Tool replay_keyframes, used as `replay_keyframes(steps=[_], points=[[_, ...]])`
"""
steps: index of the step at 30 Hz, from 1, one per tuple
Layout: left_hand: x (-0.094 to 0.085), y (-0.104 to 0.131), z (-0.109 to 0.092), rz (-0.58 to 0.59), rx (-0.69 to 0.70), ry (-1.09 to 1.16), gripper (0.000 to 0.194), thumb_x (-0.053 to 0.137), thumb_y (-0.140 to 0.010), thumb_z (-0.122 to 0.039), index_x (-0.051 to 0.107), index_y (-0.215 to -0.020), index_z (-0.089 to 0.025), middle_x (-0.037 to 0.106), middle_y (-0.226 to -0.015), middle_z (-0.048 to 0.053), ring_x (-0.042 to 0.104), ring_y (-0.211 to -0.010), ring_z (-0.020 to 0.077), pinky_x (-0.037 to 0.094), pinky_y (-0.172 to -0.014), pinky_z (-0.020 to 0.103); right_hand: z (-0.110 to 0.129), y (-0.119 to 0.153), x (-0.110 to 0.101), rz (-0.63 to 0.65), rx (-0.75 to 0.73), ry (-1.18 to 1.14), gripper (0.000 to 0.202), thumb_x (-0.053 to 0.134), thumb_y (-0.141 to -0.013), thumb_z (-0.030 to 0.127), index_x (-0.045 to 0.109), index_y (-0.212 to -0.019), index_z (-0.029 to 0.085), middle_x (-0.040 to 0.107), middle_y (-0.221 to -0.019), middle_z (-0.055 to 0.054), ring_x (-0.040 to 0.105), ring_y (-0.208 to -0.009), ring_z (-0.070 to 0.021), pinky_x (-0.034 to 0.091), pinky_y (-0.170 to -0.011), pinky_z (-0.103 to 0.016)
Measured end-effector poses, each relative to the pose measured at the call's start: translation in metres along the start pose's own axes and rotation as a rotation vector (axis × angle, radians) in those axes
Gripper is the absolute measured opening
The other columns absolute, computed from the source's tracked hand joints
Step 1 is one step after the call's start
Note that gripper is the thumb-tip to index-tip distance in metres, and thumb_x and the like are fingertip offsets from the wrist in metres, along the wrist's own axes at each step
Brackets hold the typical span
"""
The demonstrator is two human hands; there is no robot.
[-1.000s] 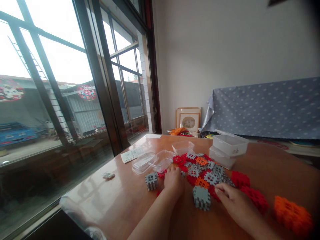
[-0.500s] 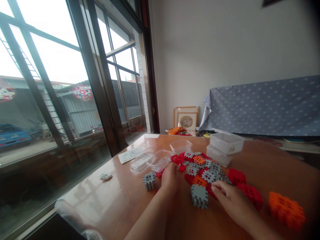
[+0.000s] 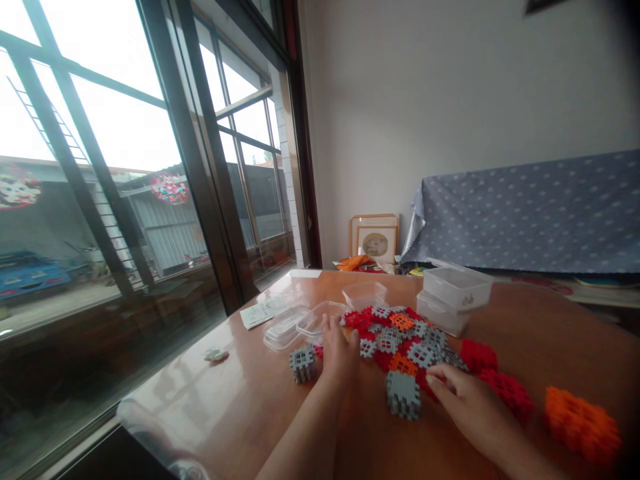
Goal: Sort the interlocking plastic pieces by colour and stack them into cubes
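Observation:
My left hand (image 3: 340,350) is raised over the table with its fingers stretched out and nothing visible in it. It is between a stack of grey toothed building tiles (image 3: 303,365) and the loose pile. My right hand (image 3: 463,393) has its thumb and fingers closed at the near edge of the pile, beside a red tile (image 3: 423,383); whatever is pinched there is hidden. Grey window tiles (image 3: 387,341), orange window tiles (image 3: 403,364) and red tiles (image 3: 358,320) make up the pile. A second grey stack (image 3: 403,395) stands between my hands.
Red stacks (image 3: 507,392) and an orange stack (image 3: 583,423) line the right side. Behind the pile are clear plastic boxes (image 3: 455,287) and lids (image 3: 286,328). A paper sheet (image 3: 263,312) and a small pale packet (image 3: 216,355) lie to the left on the wooden table (image 3: 240,393).
My left hand has opened, its fingers rising away from the pile; a grey window tile now shows beside it. My right hand stays almost in place. The view has shifted slightly.

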State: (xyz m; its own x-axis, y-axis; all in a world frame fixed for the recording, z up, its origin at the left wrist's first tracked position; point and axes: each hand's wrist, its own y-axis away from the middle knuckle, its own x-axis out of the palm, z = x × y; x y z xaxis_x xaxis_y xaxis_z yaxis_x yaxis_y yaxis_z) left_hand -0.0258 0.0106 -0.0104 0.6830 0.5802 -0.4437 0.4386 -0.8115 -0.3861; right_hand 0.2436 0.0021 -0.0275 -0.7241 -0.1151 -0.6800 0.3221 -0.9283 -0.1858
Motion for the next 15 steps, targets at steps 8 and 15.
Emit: replay_keyframes(steps=[8, 15], points=[[0.008, -0.006, 0.016, -0.097, 0.112, 0.004, 0.044, 0.060, -0.085, -0.029, 0.050, -0.126, -0.016, 0.053, -0.132, 0.019, 0.049, -0.130, 0.0318, 0.042, -0.107, 0.048, 0.000, -0.001, 0.001, 0.027, -0.002, -0.025, 0.036, 0.044, -0.094, 0.052, 0.069, -0.097, 0.026, 0.078, -0.087, -0.004, 0.072, -0.086, -0.0256, 0.051, -0.079, -0.032], [0.007, -0.007, 0.017, -0.123, 0.144, -0.014, 0.043, 0.061, -0.085, -0.028, 0.050, -0.124, -0.016, 0.054, -0.126, 0.018, 0.054, -0.120, 0.0298, 0.045, -0.101, 0.045, -0.001, -0.001, 0.002, 0.019, 0.006, -0.009, 0.035, 0.047, -0.092, 0.052, 0.070, -0.095, 0.026, 0.078, -0.087, -0.004, 0.072, -0.086, -0.0253, 0.050, -0.076, -0.030]])
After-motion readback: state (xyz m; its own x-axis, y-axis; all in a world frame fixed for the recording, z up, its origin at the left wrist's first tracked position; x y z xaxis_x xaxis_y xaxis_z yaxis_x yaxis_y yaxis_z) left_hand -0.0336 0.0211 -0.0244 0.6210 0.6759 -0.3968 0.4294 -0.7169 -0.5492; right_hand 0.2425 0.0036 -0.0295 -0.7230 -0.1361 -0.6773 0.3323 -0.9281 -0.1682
